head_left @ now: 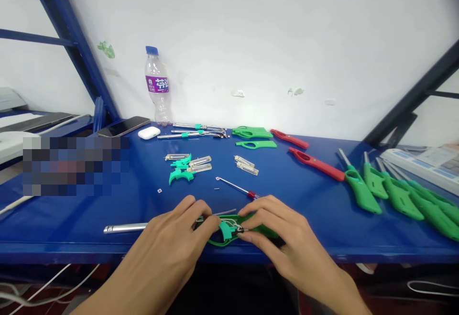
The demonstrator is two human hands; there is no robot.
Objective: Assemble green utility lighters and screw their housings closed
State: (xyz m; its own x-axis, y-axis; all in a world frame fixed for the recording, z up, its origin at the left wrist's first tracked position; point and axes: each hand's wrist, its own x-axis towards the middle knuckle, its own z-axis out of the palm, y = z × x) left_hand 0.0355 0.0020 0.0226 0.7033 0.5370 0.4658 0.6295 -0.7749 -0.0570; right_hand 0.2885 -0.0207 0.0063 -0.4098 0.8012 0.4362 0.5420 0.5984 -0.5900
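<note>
At the table's front edge lies an opened green lighter shell [217,244] with a teal trigger [225,231] and thin white wires inside. My left hand [179,233] has its fingers closed on the left side of the lighter, by the metal tube [125,228] that sticks out to the left. With thumb and fingers, my right hand [287,229] pinches a small black igniter [238,230] beside the trigger. Part of the shell is hidden under both hands. Just above the right hand lies a screwdriver [253,195], a small square piece at its tip.
Behind my hands lie teal triggers [182,175], clear fuel tanks [247,168], and metal tubes with wires [184,135]. Green shells [256,145] and red shells [317,164] lie farther right, near several green lighters [362,193]. A bottle [158,85], earbud case [149,133] and phone [124,126] stand back left.
</note>
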